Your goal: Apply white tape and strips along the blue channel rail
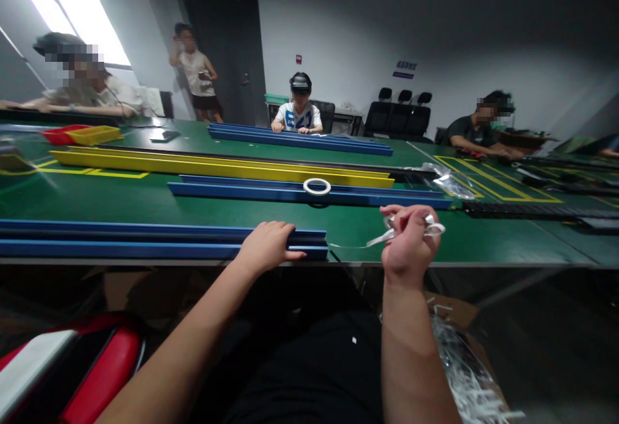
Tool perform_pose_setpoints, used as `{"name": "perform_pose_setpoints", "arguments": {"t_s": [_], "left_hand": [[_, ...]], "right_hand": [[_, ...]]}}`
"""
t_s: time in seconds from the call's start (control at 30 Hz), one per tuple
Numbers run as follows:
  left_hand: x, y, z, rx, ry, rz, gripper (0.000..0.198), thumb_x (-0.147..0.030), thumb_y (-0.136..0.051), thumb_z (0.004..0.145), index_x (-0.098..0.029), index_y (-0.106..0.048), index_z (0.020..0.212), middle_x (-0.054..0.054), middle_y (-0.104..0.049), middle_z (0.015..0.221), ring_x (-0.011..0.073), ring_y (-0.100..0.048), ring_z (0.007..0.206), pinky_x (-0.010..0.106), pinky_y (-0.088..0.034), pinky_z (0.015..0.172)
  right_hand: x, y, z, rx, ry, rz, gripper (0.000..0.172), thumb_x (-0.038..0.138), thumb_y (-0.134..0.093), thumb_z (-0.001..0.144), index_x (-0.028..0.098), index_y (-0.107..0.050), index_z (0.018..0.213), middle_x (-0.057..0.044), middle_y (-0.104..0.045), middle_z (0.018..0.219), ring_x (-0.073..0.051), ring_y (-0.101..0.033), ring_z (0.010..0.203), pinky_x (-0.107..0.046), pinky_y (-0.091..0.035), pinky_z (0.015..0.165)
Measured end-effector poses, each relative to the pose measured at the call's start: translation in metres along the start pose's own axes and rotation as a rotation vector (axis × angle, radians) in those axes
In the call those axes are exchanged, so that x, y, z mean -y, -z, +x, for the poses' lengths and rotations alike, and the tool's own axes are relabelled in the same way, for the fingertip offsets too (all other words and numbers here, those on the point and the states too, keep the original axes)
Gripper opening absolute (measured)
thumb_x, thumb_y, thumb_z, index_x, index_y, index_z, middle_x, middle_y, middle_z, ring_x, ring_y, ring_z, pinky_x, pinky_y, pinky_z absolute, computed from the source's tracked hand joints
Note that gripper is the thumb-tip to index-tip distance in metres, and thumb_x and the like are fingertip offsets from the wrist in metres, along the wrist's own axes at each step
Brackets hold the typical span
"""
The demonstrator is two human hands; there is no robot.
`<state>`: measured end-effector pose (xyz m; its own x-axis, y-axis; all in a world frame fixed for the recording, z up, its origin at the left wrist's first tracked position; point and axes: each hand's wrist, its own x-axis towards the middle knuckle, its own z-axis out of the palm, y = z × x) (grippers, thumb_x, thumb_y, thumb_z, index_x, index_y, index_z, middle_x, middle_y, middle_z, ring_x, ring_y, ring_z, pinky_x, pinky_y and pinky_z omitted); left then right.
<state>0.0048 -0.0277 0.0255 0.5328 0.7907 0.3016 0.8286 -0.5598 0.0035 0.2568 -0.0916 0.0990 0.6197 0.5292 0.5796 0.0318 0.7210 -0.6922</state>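
Near the front edge of the green table lies a long blue channel (120, 250) with a dark strip set in it. My left hand (268, 243) grips it close to its right end, fingers over the far side and thumb at the near side. My right hand (411, 240) is closed in a pinch, off to the right of that end. A crumpled, looped white strip (382, 238), like peeled tape backing, is held in it. From the strip a thin pale tail runs left towards the channel's end.
A white tape roll (317, 186) rests on another blue channel (242, 192). Behind are a yellow channel (217, 165), more blue channels (300, 140), red (58, 134) and yellow trays (94, 134). Below right, a cardboard box (476, 340) holds white scraps. Several people sit or stand around.
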Motion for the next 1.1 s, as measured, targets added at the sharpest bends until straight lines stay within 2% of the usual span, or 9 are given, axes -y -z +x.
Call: {"name": "perform_pose_setpoints", "arguments": {"t_s": [0.1, 0.2, 0.27, 0.43, 0.6, 0.73, 0.83, 1.0, 1.1], "left_hand": [[-0.019, -0.004, 0.011, -0.003, -0.008, 0.001, 0.061, -0.073, -0.056, 0.075, -0.021, -0.061, 0.107, 0.011, -0.069, 0.098, 0.0306, -0.063, 0.094, 0.039, -0.042, 0.081], [-0.038, -0.01, 0.028, -0.004, -0.008, -0.007, 0.06, -0.073, -0.055, 0.075, -0.02, -0.061, 0.102, 0.013, -0.068, 0.097, 0.0308, -0.063, 0.093, 0.039, -0.042, 0.079], [-0.045, -0.013, 0.038, -0.007, -0.012, -0.014, 0.059, -0.073, -0.054, 0.076, -0.02, -0.061, 0.099, 0.013, -0.068, 0.097, 0.031, -0.063, 0.093, 0.039, -0.042, 0.078], [-0.049, -0.017, 0.049, 0.0, -0.013, -0.022, 0.055, -0.068, -0.059, 0.076, -0.019, -0.061, 0.101, 0.013, -0.068, 0.097, 0.032, -0.063, 0.094, 0.041, -0.043, 0.079], [-0.049, -0.015, 0.044, -0.027, -0.024, -0.088, 0.056, -0.062, -0.062, 0.078, -0.021, -0.059, 0.117, 0.013, -0.066, 0.11, 0.0321, -0.06, 0.104, 0.043, -0.043, 0.088], [-0.05, -0.009, 0.038, -0.11, -0.127, -0.232, 0.055, -0.053, -0.061, 0.082, -0.025, -0.053, 0.129, 0.01, -0.059, 0.131, 0.0286, -0.053, 0.121, 0.042, -0.04, 0.101], [-0.048, -0.003, 0.033, -0.146, -0.176, -0.34, 0.054, -0.048, -0.06, 0.084, -0.025, -0.052, 0.132, 0.008, -0.057, 0.135, 0.0264, -0.05, 0.125, 0.042, -0.037, 0.106], [-0.043, 0.004, 0.027, -0.107, -0.231, -0.497, 0.051, -0.047, -0.053, 0.089, -0.024, -0.051, 0.134, 0.008, -0.059, 0.135, 0.0253, -0.052, 0.125, 0.048, -0.029, 0.113], [-0.048, 0.008, 0.023, -0.094, -0.239, -0.62, 0.05, -0.043, -0.046, 0.093, -0.023, -0.046, 0.139, 0.009, -0.059, 0.136, 0.0248, -0.051, 0.127, 0.048, -0.025, 0.115]], "right_hand": [[0.007, 0.004, 0.004, -0.002, -0.056, 0.09, 0.035, 0.053, -0.05, 0.092, 0.021, -0.045, 0.077, 0.011, -0.032, 0.053, -0.008, -0.047, 0.044, -0.022, -0.042, 0.049], [0.013, 0.008, 0.007, -0.008, -0.052, 0.149, 0.035, 0.052, -0.05, 0.093, 0.021, -0.043, 0.077, 0.011, -0.032, 0.053, -0.005, -0.032, 0.037, -0.018, -0.029, 0.039], [0.018, 0.01, 0.007, -0.053, -0.017, 0.181, 0.036, 0.052, -0.049, 0.094, 0.021, -0.043, 0.075, 0.011, -0.03, 0.052, -0.005, -0.027, 0.036, -0.017, -0.022, 0.036], [0.037, 0.019, 0.011, -0.126, -0.009, 0.301, 0.04, 0.056, -0.044, 0.094, 0.022, -0.042, 0.073, 0.011, -0.023, 0.051, -0.004, -0.02, 0.034, -0.018, -0.016, 0.035], [0.046, 0.027, 0.015, -0.139, -0.051, 0.377, 0.041, 0.055, -0.044, 0.094, 0.022, -0.04, 0.07, 0.01, -0.019, 0.051, -0.005, -0.016, 0.035, -0.02, -0.012, 0.035], [0.037, 0.019, 0.008, -0.133, -0.051, 0.371, 0.039, 0.053, -0.045, 0.094, 0.022, -0.039, 0.071, 0.01, -0.021, 0.052, -0.005, -0.018, 0.036, -0.02, -0.015, 0.036], [0.022, 0.007, -0.001, -0.123, -0.055, 0.375, 0.039, 0.052, -0.045, 0.095, 0.022, -0.037, 0.071, 0.01, -0.022, 0.051, -0.006, -0.02, 0.037, -0.02, -0.017, 0.038], [-0.005, -0.009, -0.015, -0.121, -0.1, 0.363, 0.037, 0.051, -0.044, 0.095, 0.022, -0.034, 0.072, 0.011, -0.025, 0.052, -0.006, -0.024, 0.04, -0.02, -0.024, 0.042], [-0.018, -0.018, -0.024, -0.09, -0.153, 0.351, 0.035, 0.049, -0.043, 0.095, 0.023, -0.034, 0.074, 0.01, -0.028, 0.053, -0.007, -0.031, 0.044, -0.021, -0.029, 0.045]]}}
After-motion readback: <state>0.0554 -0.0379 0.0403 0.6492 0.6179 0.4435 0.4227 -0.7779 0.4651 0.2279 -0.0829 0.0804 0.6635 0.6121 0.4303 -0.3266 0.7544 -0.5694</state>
